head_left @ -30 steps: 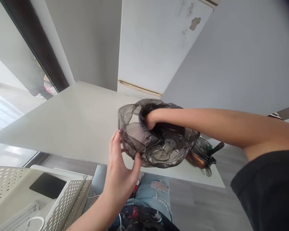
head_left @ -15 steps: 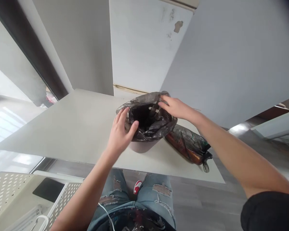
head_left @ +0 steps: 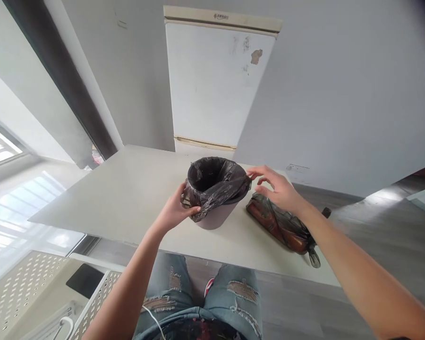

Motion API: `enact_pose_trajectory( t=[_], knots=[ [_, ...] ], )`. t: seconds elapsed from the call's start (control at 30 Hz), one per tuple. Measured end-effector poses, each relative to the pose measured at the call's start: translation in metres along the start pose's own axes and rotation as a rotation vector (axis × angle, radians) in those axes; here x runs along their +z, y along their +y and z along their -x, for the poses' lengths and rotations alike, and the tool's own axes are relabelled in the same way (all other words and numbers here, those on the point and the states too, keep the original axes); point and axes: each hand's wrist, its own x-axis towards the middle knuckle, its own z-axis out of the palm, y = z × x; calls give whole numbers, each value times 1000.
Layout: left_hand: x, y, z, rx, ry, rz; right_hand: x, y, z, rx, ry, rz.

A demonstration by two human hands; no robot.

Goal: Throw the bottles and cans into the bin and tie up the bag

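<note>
A small bin is stood near the middle of the white surface and is lined with a black bin liner. The liner's near left fold is pinched in the grip of the left hand. The right hand is held with its grip wide, fingers spread just beside the right rim. A tied bag is laid right of the bin.
</note>
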Motion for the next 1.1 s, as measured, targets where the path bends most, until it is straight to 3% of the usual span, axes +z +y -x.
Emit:
enact_pose_trajectory(
  t=[0.1, 0.23, 0.3, 0.4, 0.5, 0.57, 0.63, 0.73, 0.8, 0.87, 0.97, 1.03, 1.1],
  knots=[
    [3, -5, 0, -14, 39, -72, 10, -10, 17, -206, 142, 69],
    [2, -10, -1, 2, 44, -59, 16, -8, 39, -258, 304, 81],
    [0, -15, -1, 16, 44, -41, 22, 0, 54, -290, 245, 114],
    [-4, -25, -2, 20, 87, -7, 39, 17, 73, -308, 27, 231],
    [-9, -35, -5, 42, 134, 80, 63, 26, 81, -217, -106, 292],
    [-11, -41, -7, 73, 118, 120, 77, 26, 81, -111, -117, 264],
    [-12, -44, -6, 104, 134, 80, 86, 25, 78, 16, -37, 224],
    [-12, -46, 1, 137, 312, -24, 91, 18, 76, 172, 304, 167],
    [-11, -49, 7, 152, 342, -8, 91, 7, 75, 163, 551, 177],
    [-9, -55, 11, 145, 223, 22, 91, -9, 70, 35, 654, 254],
    [-4, -65, 10, 61, 67, -122, 91, -35, 54, -251, 489, 378],
    [-1, -71, 7, 10, 61, -251, 90, -46, 38, -375, 302, 419],
    [-2, -78, 6, -4, 79, -315, 87, -51, 23, -406, 174, 444]
  ],
)
